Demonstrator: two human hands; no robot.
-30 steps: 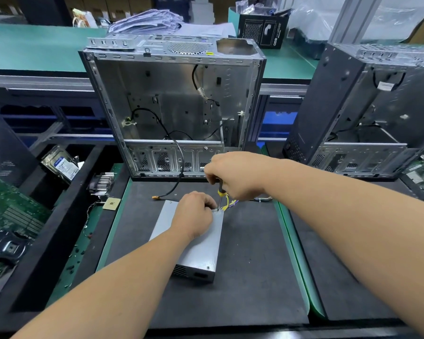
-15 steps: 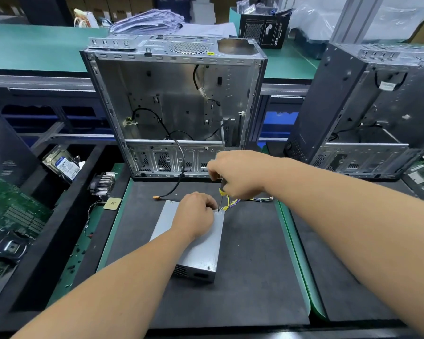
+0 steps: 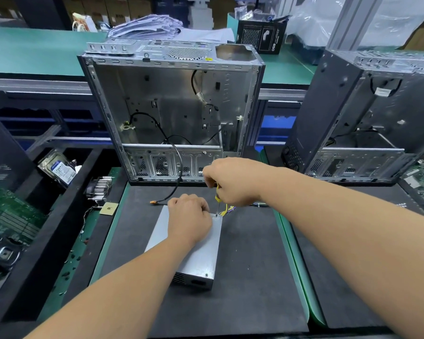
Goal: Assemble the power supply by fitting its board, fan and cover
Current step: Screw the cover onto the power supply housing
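The power supply lies flat on the black mat, just in front of the open silver computer case, its grey cover already on top. The right hand grips a yellow-handled screwdriver held upright, with the tip set on the far right corner of the power supply, beside the yellow wires that leave that end. The left hand is curled into a loose fist and presses down on the far end of the cover, just left of the tip; whether it pinches anything cannot be told.

The likeliest slip, as I judge it, is the tip camming out of the screw head: a tilted shaft or too little downward force would let it skid across the cover towards the left hand's knuckles or into the wires. If the left hand eases off, the power supply may turn on the mat under the torque. A screw started crooked could cross-thread and leave the cover lifted at that corner.
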